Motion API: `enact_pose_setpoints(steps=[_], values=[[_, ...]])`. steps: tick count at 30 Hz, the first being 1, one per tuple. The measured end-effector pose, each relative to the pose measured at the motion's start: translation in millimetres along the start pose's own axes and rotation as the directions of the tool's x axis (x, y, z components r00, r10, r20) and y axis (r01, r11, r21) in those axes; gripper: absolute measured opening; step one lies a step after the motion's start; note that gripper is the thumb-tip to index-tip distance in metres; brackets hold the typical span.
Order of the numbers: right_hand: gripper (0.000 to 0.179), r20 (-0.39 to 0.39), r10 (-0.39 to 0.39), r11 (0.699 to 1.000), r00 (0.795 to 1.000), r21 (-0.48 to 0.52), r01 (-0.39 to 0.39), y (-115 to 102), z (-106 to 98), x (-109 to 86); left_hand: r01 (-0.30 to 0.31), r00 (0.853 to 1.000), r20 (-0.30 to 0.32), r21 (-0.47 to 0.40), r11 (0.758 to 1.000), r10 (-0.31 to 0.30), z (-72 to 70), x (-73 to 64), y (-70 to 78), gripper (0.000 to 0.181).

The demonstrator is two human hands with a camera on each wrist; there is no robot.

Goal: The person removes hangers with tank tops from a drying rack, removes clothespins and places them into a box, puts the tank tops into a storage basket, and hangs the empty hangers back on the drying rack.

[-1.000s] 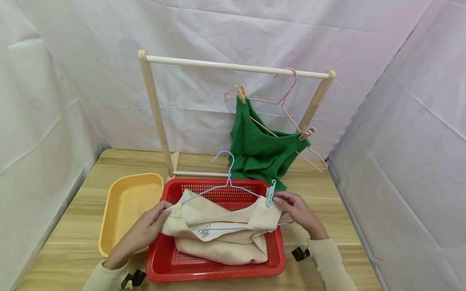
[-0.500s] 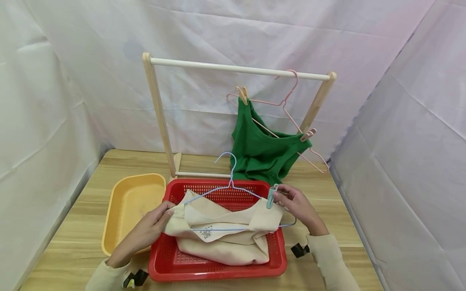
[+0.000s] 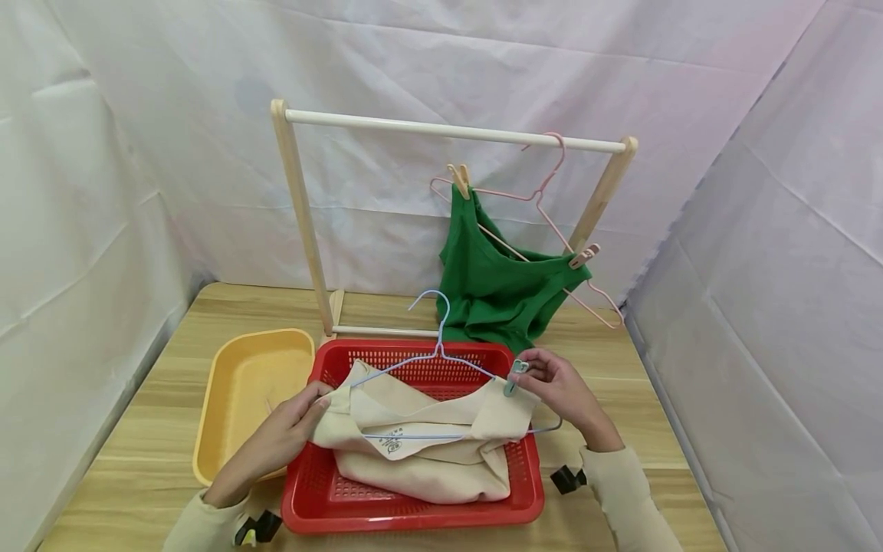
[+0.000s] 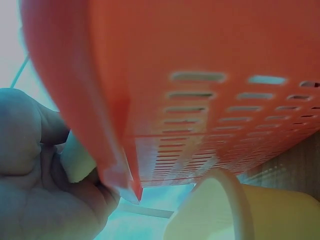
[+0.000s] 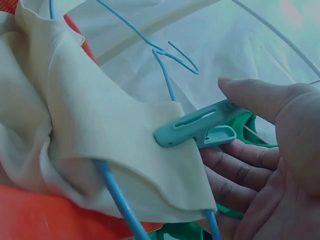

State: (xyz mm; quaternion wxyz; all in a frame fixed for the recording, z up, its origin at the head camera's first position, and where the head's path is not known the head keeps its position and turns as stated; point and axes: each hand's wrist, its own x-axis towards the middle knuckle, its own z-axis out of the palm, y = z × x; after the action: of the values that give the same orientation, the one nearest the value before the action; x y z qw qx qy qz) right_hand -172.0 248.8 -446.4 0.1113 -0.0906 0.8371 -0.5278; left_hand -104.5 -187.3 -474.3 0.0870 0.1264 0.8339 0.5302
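A cream garment (image 3: pixel 429 475) with a small dark print lies partly in the red basket (image 3: pixel 414 524), with a blue wire hanger (image 3: pixel 438 350) threaded through its shoulders. My left hand (image 3: pixel 276 437) grips the garment's left shoulder; part of those fingers is hidden behind cloth and basket rim in the left wrist view. At the right shoulder, my right hand (image 3: pixel 562 389) pinches the handle end of a teal clothespin (image 5: pixel 192 122). Thumb and fingers lie on either side of its handles. The clothespin's nose sits on the cloth strap beside the hanger wire.
Behind the basket stands a wooden rack with a white rail (image 3: pixel 414 126). A green tank top (image 3: pixel 483 284) hangs from it on a pink hanger (image 3: pixel 538 192), held by two clothespins. To the left is a yellow tray (image 3: pixel 228 399). White cloth walls enclose the table (image 3: pixel 145 429).
My right hand has moved from the cloth beside the clothespin up onto its handles, and the clothespin has tilted to the right. The left hand keeps its grip on the garment.
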Motion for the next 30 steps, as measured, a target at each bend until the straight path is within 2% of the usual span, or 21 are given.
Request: enact_pose_setpoints(steps=[4,8,15,24,30], values=[[0.046,0.005,-0.030,0.998,1.000,-0.060,0.031,-2.3,0.6,-1.8,0.002,1.000,-0.006,0.009,1.000,-0.002,0.5,0.4,0.1,0.012],[0.041,-0.006,-0.073,0.991,0.997,-0.109,0.072,-4.5,1.2,-3.8,-0.004,1.000,-0.012,0.012,1.000,0.004,1.2,0.8,0.4,0.013],[0.041,-0.057,-0.096,0.983,0.994,-0.161,0.086,-7.9,2.7,-7.7,-0.011,1.000,-0.022,0.013,1.000,0.011,1.8,1.2,0.3,0.012],[0.043,-0.099,-0.156,0.975,0.983,-0.175,0.137,-4.9,3.6,-6.6,0.008,0.999,-0.034,0.016,1.000,-0.008,1.0,0.4,0.9,0.011],[0.041,-0.100,-0.183,0.974,0.978,-0.153,0.167,-4.9,5.1,-5.8,0.017,0.999,-0.036,0.009,1.000,-0.016,0.9,-0.1,0.5,0.011]])
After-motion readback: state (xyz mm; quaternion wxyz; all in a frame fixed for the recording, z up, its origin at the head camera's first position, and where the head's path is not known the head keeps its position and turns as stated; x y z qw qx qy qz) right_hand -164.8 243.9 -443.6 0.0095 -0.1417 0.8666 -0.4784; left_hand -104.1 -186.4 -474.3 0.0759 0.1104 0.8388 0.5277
